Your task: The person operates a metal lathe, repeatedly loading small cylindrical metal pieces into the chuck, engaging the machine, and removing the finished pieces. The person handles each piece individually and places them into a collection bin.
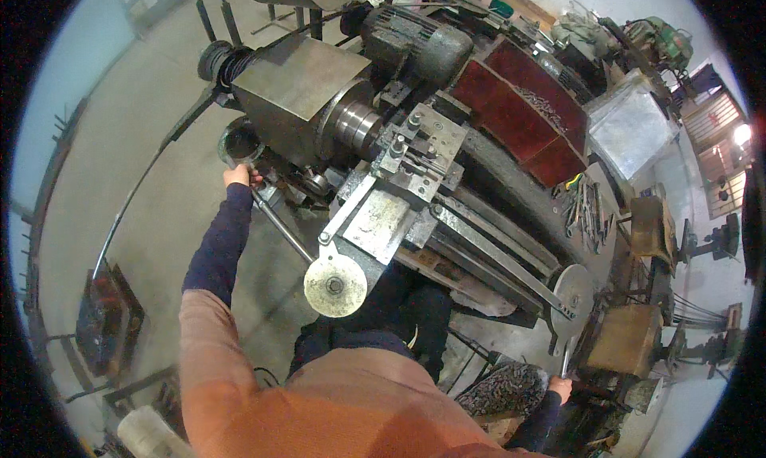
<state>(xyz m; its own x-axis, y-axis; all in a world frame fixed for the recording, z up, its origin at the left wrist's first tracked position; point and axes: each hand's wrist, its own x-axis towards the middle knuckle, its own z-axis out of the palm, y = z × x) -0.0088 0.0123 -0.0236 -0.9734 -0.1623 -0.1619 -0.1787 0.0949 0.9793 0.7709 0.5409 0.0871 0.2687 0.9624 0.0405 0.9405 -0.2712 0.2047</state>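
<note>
A small metal lathe stands in front of me. My left hand (pixel 242 175) is closed around the upper end of a steel lever (pixel 283 228), beside a dark round cup (pixel 242 143). This lever slants down to a pale round disc (pixel 335 286) at the near side of the slide. Far to the right, my right hand (pixel 561 389) grips a short handle (pixel 567 357) below a second grey disc (pixel 573 292). A flat link bar (pixel 499 258) joins that disc to the tool block (pixel 427 151). Left of the block sits the shiny spindle (pixel 357 126).
Behind the lathe are a ribbed motor (pixel 419 45) and a dark red tray (pixel 519 99) with small metal pieces. Several wrenches (pixel 589 212) lie at the right. A heap of grey metal bits (pixel 507 388) sits near my right arm. A thin rod (pixel 132 191) arcs on the left.
</note>
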